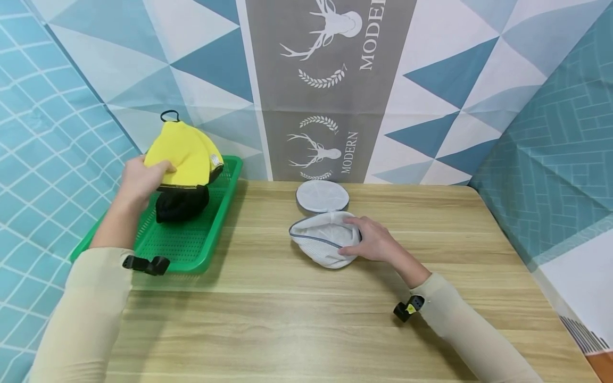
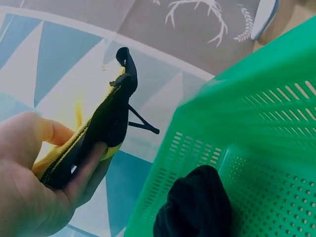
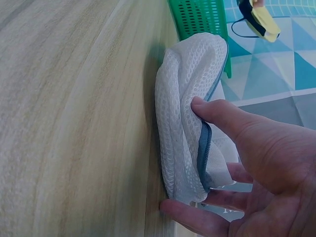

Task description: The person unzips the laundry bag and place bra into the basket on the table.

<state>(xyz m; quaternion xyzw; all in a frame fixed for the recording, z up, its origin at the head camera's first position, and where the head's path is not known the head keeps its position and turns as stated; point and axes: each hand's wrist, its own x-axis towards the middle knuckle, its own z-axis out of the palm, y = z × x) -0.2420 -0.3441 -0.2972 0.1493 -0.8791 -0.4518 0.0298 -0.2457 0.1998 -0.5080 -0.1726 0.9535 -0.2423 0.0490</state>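
Note:
My left hand (image 1: 143,178) holds a yellow cloth item (image 1: 182,151) above the green basket, thumb on one face and fingers on the other. It has black edging, a black loop at its top and a small white label; its exact kind is unclear. On the table, a white mesh laundry bag (image 1: 325,255) with a blue-grey zipper lies with its mouth spread and its round lid flap (image 1: 323,196) folded back. My right hand (image 1: 375,239) grips the bag's right side, the thumb (image 3: 217,111) on the mesh beside the zipper and some fingertips partly hidden.
The green plastic basket (image 1: 217,229) stands at the table's left, against the patterned wall covering. A dark cloth bundle (image 1: 182,205) lies inside it. Wood-grain table (image 1: 287,324) extends in front of the mesh bag. Patterned coverings rise at the back and both sides.

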